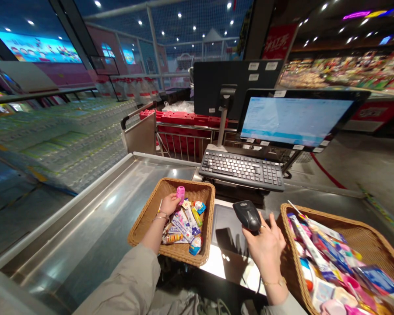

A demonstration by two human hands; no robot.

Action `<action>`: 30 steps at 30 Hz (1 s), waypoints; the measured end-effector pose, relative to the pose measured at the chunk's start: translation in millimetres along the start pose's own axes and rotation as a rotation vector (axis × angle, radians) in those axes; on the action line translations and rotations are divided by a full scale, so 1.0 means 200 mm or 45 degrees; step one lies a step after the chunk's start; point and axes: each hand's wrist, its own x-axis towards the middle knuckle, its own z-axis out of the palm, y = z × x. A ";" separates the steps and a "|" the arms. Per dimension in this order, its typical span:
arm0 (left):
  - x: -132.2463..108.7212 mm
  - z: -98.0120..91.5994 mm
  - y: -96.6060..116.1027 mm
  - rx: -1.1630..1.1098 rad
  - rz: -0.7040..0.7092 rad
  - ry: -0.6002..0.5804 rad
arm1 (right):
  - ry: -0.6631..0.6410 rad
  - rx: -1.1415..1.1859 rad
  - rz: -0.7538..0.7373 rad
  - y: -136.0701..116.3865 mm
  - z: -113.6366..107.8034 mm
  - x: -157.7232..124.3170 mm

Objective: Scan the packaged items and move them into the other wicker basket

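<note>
My left hand [169,204] reaches into the left wicker basket [143,218] and is closed on a small pink packet [180,193], held just above the sweets and snack packs [184,225] lying in it. My right hand [265,243] grips a black handheld barcode scanner [248,215] over the dark counter panel between the two baskets. The scanner's head points toward the left basket. At my right, the right wicker basket [364,232] is filled with several colourful packets.
A keyboard [243,168] and a lit till screen [295,120] stand behind the baskets, with a black monitor back [213,83] beyond. The steel checkout counter [95,227] runs to the left. A shopping cart with red crates [184,127] stands behind the counter.
</note>
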 end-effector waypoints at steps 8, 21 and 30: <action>0.00 0.02 0.00 -0.365 -0.024 -0.071 | 0.019 0.011 -0.006 0.01 0.00 -0.01; -0.11 0.02 0.16 -0.049 0.388 -0.095 | 0.024 -0.009 -0.020 0.02 -0.01 -0.03; -0.23 0.07 0.26 0.441 0.606 -0.088 | -0.006 -0.023 0.004 0.00 -0.04 -0.04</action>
